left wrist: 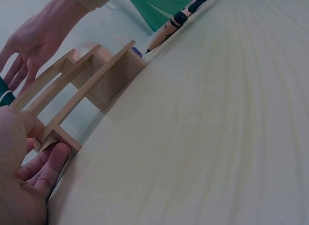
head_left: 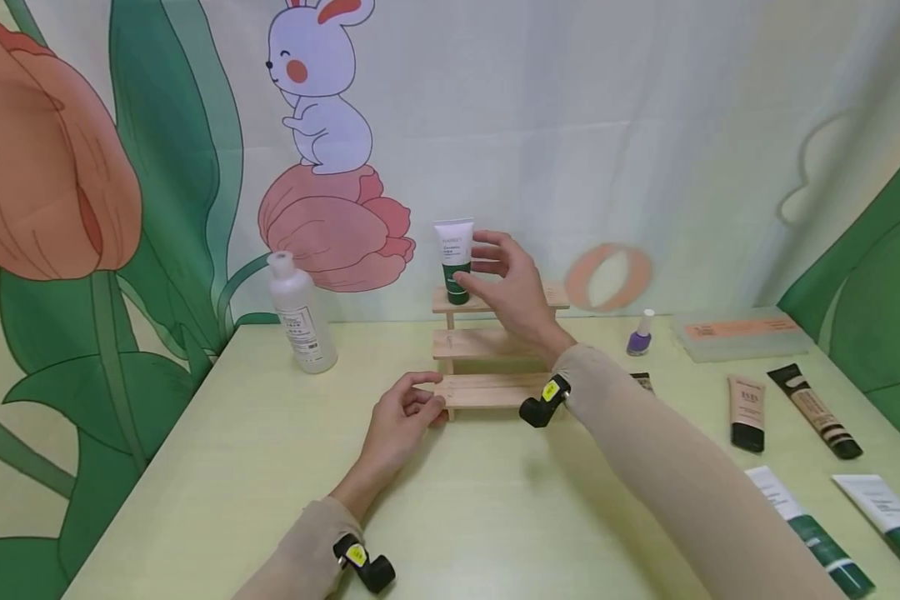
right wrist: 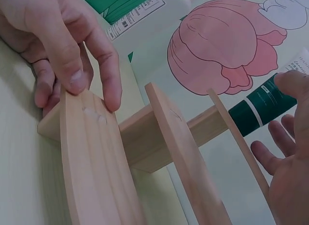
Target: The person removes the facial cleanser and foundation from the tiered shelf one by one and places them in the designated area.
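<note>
A three-step wooden display stand (head_left: 487,390) stands on the table. My left hand (head_left: 401,421) grips the left end of its lowest step; in the right wrist view, fingertips (right wrist: 76,80) press on top while other fingers tuck beneath. A white and green squeeze tube (head_left: 453,250) is upright at the left end of the top step, green cap down. My right hand (head_left: 513,287) holds this tube from the right, thumb across its front near the cap and the upper fingers at its edge, their tips partly hidden. The lower fingers (right wrist: 263,152) spread away from it.
Left of the stand is a white bottle (head_left: 302,321). On the right are purple nail polish (head_left: 640,333), a clear flat case (head_left: 746,333), a beige tube (head_left: 747,412), a black-and-beige tube (head_left: 813,412) and two green-white tubes (head_left: 817,537). A printed curtain (head_left: 495,108) hangs behind.
</note>
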Demonstrator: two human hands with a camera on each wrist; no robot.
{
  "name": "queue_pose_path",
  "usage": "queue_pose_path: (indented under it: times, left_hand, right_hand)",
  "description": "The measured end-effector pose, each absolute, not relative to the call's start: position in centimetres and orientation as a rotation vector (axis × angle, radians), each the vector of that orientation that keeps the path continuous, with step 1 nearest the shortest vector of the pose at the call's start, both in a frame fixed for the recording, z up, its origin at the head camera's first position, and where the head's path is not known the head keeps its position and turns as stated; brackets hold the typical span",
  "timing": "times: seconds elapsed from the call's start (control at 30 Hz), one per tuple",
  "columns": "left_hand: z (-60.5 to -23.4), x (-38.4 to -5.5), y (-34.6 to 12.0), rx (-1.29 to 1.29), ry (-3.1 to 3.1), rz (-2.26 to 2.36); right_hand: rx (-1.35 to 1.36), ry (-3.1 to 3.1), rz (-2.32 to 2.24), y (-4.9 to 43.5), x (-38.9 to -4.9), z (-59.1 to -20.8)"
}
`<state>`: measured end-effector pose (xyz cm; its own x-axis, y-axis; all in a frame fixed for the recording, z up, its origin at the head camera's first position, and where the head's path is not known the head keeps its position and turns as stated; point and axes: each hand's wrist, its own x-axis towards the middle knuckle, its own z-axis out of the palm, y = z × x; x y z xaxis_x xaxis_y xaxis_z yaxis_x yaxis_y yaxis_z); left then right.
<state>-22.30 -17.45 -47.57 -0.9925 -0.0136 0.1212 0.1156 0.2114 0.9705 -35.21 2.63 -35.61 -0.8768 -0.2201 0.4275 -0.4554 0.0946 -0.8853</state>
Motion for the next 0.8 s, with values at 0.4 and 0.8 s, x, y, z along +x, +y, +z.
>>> queue_pose_path:
  times: [0.4,0.8]
  left_hand:
    - [-47.5,-22.2,-17.1,-0.132,-2.351,-1.928]
    - [-47.6,-22.3,-17.5,-0.119,-2.36,-1.915]
  right_hand:
    - [0.637,-2.194,1.893,2.0,-35.2,-35.6]
    - [0.629,-2.13,1.864,3.1,-34.2,-35.0]
